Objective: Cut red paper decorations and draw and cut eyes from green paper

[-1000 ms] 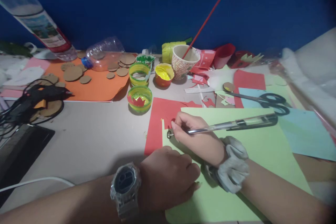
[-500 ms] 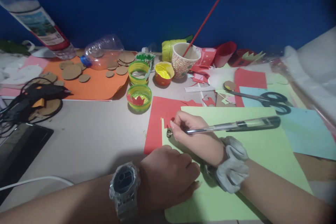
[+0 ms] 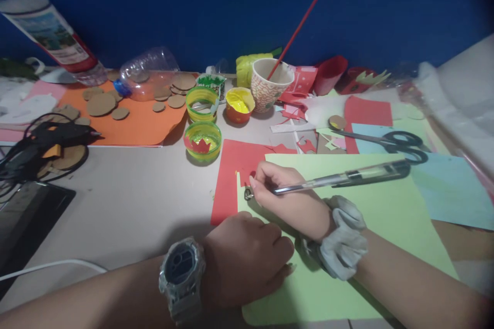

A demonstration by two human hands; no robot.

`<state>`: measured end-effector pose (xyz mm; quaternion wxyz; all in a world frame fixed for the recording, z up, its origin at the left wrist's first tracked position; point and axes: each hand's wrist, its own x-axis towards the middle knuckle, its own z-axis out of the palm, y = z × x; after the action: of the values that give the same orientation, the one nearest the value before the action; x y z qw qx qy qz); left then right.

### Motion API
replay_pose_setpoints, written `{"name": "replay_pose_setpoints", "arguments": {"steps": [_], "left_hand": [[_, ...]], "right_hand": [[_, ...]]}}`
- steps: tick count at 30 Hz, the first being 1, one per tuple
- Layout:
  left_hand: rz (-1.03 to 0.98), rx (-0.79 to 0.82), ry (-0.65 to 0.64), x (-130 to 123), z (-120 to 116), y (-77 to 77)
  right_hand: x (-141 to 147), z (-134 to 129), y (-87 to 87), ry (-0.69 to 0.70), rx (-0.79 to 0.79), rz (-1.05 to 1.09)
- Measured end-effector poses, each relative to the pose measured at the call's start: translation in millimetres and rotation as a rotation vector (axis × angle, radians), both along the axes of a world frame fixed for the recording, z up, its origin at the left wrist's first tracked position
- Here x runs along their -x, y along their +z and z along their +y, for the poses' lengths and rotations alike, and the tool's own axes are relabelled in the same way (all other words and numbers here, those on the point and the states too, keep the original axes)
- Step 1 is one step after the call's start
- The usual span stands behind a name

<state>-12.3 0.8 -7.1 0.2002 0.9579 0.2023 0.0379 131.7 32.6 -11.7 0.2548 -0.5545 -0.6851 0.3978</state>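
My right hand (image 3: 287, 190) grips a clear-barrelled pen (image 3: 347, 176) between thumb and fingers, its dark capped end pointing right. At the fingertips is a small dark, shiny ring-like thing (image 3: 248, 194) that I cannot make out well. Under both hands lies a light green paper sheet (image 3: 347, 293), partly over a red sheet (image 3: 226, 195). My left hand (image 3: 247, 259) rests palm down on the green sheet's left side, fingers curled and pressed together. Whatever is under its palm is hidden.
Beyond the papers stand a yellow paint cup (image 3: 240, 108), green-yellow bowls (image 3: 203, 146) and a patterned cup (image 3: 268, 90) with a red stick. Scissors (image 3: 386, 139) lie on blue paper at right. At left are a glue gun (image 3: 73, 133), cardboard discs (image 3: 100, 105) and a bottle (image 3: 57, 36).
The pen's capped end has tilted slightly upward in my right hand. My left hand stays in place; the whole view has shifted a little.
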Motion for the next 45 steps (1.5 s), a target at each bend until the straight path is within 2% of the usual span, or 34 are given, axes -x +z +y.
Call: {"name": "replay_pose_setpoints", "arguments": {"steps": [45], "left_hand": [[0.066,0.032,0.085,-2.2,-1.7,9.2]], "right_hand": [[-1.6,1.2,2.1,0.038,0.047,0.03]]}}
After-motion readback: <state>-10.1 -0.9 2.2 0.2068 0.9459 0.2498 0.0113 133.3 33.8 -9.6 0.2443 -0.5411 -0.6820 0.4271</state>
